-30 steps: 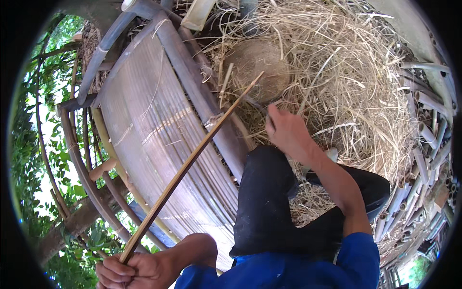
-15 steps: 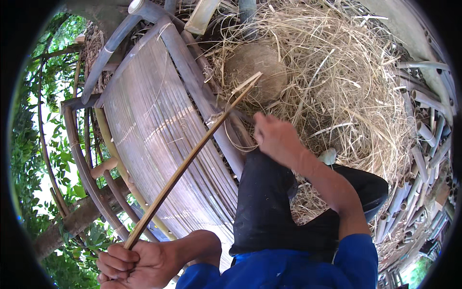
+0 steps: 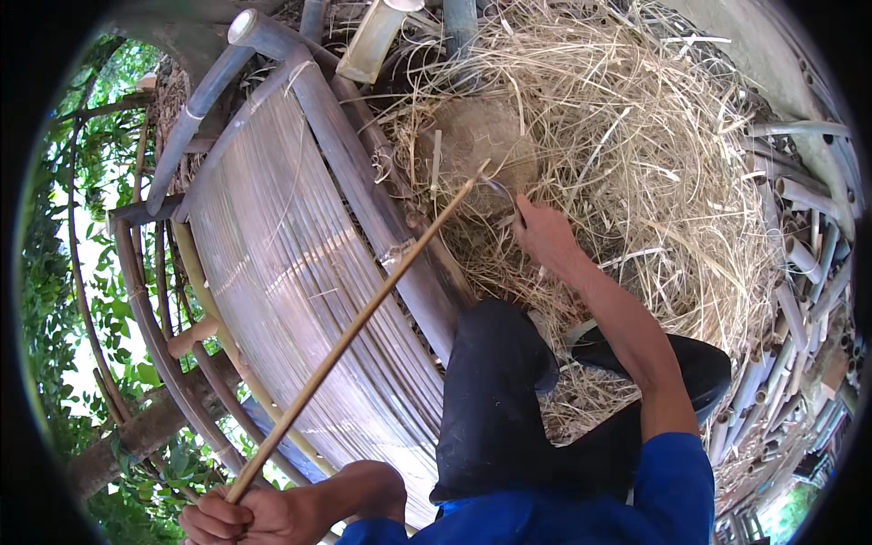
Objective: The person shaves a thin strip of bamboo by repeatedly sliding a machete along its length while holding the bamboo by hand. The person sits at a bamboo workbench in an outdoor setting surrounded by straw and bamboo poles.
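Observation:
My left hand point(image 3: 238, 516), at the lower left, is closed round the near end of a long bamboo stick point(image 3: 345, 341). The stick slants up and away to the right, crossing the front rail of a bamboo bench point(image 3: 272, 191). My right hand point(image 3: 548, 238) grips the dark handle of a small knife point(image 3: 498, 188) whose metal blade looks curved. The blade is at the far tip of the stick, over a round wooden block point(image 3: 518, 150). A short pale sliver point(image 3: 436, 162) shows apart from the stick, left of the tip.
A thick pile of straw-like shavings point(image 3: 654, 182) spreads round the block. Cut bamboo poles point(image 3: 804, 254) are stacked along the right. My bent legs in dark trousers point(image 3: 495, 391) are beside the bench. An upright bamboo piece point(image 3: 372, 45) stands at the back.
My right hand has moved up and slightly right, and the knife now shows at the stick's tip. The pale sliver that was at the tip is now separate. The stick's tip has dropped slightly.

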Action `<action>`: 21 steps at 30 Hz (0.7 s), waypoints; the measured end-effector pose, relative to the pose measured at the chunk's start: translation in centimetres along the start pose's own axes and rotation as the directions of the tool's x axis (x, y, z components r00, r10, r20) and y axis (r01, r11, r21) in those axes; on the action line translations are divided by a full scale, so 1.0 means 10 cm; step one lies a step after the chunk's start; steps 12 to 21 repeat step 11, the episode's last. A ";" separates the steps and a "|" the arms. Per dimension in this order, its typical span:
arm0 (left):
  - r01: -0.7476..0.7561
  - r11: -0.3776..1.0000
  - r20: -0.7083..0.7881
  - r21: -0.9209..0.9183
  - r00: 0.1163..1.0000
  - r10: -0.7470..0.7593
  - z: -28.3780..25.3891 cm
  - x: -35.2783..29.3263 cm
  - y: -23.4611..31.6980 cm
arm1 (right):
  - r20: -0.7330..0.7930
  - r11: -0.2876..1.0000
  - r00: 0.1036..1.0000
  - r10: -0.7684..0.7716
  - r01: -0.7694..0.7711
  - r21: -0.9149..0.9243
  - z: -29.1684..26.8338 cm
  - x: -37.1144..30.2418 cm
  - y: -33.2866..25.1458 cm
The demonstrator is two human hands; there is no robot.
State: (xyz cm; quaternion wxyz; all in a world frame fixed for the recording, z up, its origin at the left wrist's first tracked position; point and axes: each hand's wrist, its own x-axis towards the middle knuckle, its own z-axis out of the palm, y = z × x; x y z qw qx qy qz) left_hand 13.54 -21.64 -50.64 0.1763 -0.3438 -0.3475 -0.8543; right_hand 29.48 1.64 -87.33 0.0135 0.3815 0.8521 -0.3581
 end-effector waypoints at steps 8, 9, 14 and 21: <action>-0.090 0.884 0.112 0.458 0.993 0.043 -0.06 0.19 0.01 | -0.074 0.987 0.986 0.150 -0.146 0.061 0.16 0.05 0.55; 0.014 0.949 0.109 0.316 0.993 -0.051 0.01 0.24 -0.02 | 0.000 0.981 0.985 0.171 -0.170 0.098 0.09 0.14 0.45; 0.062 0.988 0.118 0.144 0.990 -0.079 0.10 0.36 0.05 | 0.020 0.984 0.987 0.157 -0.158 0.078 -0.05 0.13 0.29; 0.062 0.988 0.118 0.144 0.990 -0.079 0.10 0.36 0.05 | 0.020 0.984 0.987 0.157 -0.158 0.078 -0.05 0.13 0.29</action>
